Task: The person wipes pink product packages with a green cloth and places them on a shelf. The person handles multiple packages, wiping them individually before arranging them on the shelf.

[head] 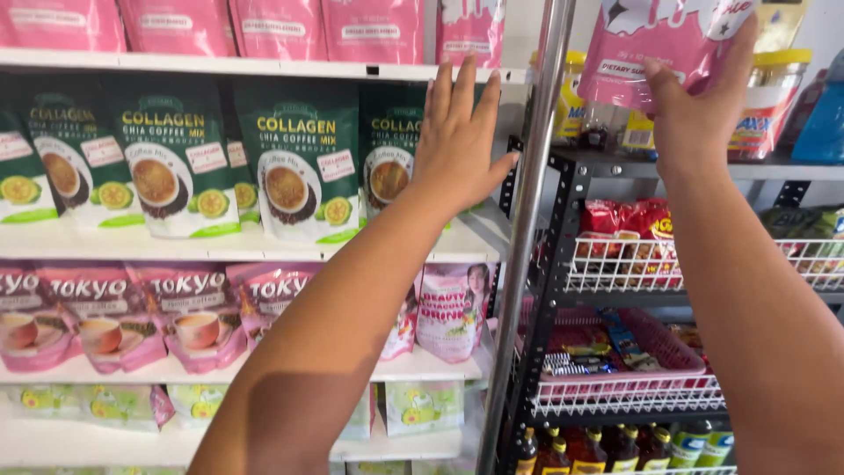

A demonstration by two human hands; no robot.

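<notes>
1. The left hand (459, 141) is up high with its fingers spread open. It lies flat against a dark green pouch (393, 149) on the white shelf (264, 246). It holds nothing.
2. The right hand (694, 119) is closed around the bottom of a pink pouch (655, 40). The thumb is in front and the fingers go round the side. The pink pouch is up in the air, near the top of the black rack (571, 229).
3. More dark green pouches (294, 163) stand in a row on the same white shelf, just beside the left hand.
4. Pink pouches with cups on them (189, 312) stand on the shelf below.
5. A shiny metal pole (527, 237) goes up between the white shelf and the black rack. It stands between the two hands.
6. Behind the pink pouch are jars with yellow lids (774, 97) on the top of the rack.
7. Lower down, a white wire basket (633, 264) holds red packs, and a pink basket (651, 352) holds small packs.
8. Dark bottles (607, 449) stand at the very bottom.
</notes>
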